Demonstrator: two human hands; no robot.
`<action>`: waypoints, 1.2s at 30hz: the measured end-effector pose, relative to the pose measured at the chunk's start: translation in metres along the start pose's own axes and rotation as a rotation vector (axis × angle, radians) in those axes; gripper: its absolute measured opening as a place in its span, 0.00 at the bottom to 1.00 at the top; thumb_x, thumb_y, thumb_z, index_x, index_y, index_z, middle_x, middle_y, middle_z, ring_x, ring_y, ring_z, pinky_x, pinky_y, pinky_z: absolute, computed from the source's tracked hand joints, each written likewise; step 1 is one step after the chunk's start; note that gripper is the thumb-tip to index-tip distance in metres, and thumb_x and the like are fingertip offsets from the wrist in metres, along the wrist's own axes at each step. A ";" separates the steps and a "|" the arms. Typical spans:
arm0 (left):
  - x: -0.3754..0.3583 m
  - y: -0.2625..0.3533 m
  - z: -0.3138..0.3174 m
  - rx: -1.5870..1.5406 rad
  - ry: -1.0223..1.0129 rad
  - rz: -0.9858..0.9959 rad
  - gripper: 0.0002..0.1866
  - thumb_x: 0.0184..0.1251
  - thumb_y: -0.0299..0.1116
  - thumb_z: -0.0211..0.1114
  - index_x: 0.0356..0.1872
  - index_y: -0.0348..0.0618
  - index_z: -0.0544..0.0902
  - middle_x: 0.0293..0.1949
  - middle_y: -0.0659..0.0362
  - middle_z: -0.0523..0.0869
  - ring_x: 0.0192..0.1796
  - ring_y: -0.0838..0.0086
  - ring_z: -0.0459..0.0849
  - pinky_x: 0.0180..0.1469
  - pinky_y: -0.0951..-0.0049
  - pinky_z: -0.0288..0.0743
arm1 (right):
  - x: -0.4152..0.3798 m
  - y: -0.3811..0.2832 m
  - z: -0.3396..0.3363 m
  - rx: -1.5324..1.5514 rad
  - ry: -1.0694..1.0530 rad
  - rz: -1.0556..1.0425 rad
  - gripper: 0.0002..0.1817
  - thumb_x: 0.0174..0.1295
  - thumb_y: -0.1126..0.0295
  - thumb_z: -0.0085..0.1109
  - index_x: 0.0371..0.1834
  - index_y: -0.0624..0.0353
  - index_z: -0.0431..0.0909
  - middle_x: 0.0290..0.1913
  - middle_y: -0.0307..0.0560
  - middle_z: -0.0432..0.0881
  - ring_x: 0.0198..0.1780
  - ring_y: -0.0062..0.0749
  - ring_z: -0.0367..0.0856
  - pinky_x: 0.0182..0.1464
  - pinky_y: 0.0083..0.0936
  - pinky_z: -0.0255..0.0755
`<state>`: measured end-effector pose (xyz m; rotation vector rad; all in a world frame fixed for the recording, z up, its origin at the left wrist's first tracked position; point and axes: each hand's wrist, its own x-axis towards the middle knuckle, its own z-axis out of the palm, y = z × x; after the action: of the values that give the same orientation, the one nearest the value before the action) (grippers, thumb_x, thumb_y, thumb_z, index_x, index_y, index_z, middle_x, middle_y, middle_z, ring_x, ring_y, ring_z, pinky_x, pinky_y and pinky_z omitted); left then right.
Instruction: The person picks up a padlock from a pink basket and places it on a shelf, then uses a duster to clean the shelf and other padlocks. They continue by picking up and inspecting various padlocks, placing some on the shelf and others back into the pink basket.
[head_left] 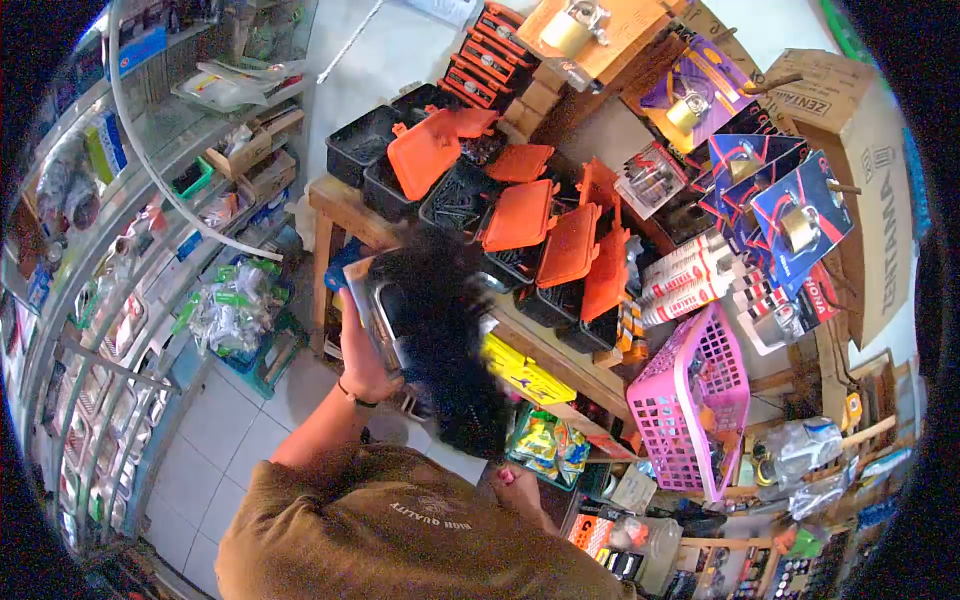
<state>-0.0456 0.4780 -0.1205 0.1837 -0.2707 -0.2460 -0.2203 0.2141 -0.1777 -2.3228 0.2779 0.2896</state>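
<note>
Shop tiles run below the wooden bench (345, 205). Below its front edge, the right hand (517, 488) pinches a pink piece (506, 476). At that edge, left hand (362, 368) fingers wrap a metal tray (372, 305), best kept level. Orange-lidded boxes (520, 215) sit on top.

A person in the middle holds up a tray (385, 310) in one hand (362, 368), just before the near edge of the bench (345, 205). Rows of open boxes (470, 195) sit on the bench behind the tray. A basket (695, 400) hangs off the right end of the bench. Padlock cards (790, 215) hang on the wall behind the basket. Shelves (110, 300) stand on the left, with bags (230, 305) at their foot. The other hand (518, 488) is low, under the bench edge.
</note>
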 end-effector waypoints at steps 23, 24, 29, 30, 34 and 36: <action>0.013 -0.031 0.003 -0.088 0.140 -0.023 0.38 0.56 0.67 0.40 0.59 0.47 0.62 0.56 0.51 0.69 0.58 0.54 0.67 0.55 0.49 0.64 | -0.021 0.009 -0.029 -0.007 0.110 -0.087 0.10 0.46 0.62 0.59 0.27 0.57 0.77 0.21 0.48 0.78 0.21 0.35 0.77 0.27 0.29 0.71; 0.014 -0.032 0.010 -0.129 -0.084 -0.054 0.38 0.57 0.66 0.40 0.59 0.47 0.62 0.59 0.51 0.64 0.59 0.50 0.64 0.57 0.46 0.61 | -0.021 0.010 -0.029 -0.054 0.088 -0.193 0.10 0.46 0.62 0.60 0.27 0.57 0.77 0.21 0.48 0.78 0.20 0.35 0.77 0.26 0.28 0.71; 0.007 -0.028 0.037 -0.195 0.024 -0.054 0.38 0.58 0.64 0.41 0.61 0.45 0.60 0.59 0.49 0.65 0.60 0.54 0.65 0.59 0.46 0.58 | -0.019 0.008 -0.026 -0.159 0.030 -0.041 0.12 0.46 0.59 0.61 0.27 0.56 0.77 0.23 0.49 0.78 0.23 0.39 0.77 0.29 0.29 0.71; 0.008 -0.026 0.031 -0.404 -0.168 -0.066 0.38 0.58 0.64 0.41 0.61 0.44 0.60 0.58 0.49 0.66 0.59 0.56 0.66 0.60 0.47 0.58 | -0.018 0.015 -0.020 -0.129 0.030 -0.078 0.12 0.46 0.59 0.61 0.27 0.55 0.78 0.22 0.49 0.78 0.23 0.40 0.78 0.28 0.30 0.71; 0.004 -0.020 0.003 -0.111 -0.119 -0.191 0.33 0.60 0.60 0.42 0.62 0.52 0.59 0.63 0.49 0.58 0.57 0.49 0.67 0.57 0.45 0.61 | -0.016 0.007 -0.024 -0.137 -0.031 -0.117 0.13 0.47 0.57 0.60 0.29 0.53 0.78 0.23 0.49 0.79 0.24 0.42 0.78 0.30 0.32 0.72; 0.000 -0.011 0.016 -0.162 -0.150 -0.141 0.33 0.60 0.60 0.39 0.61 0.50 0.61 0.63 0.51 0.60 0.57 0.46 0.66 0.56 0.46 0.61 | -0.010 0.022 -0.016 -0.184 0.008 -0.035 0.14 0.46 0.55 0.61 0.30 0.52 0.78 0.23 0.49 0.79 0.25 0.41 0.79 0.30 0.33 0.72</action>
<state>-0.0529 0.4651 -0.1077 0.0240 -0.3855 -0.4210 -0.2342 0.1885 -0.1784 -2.5081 0.2221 0.2991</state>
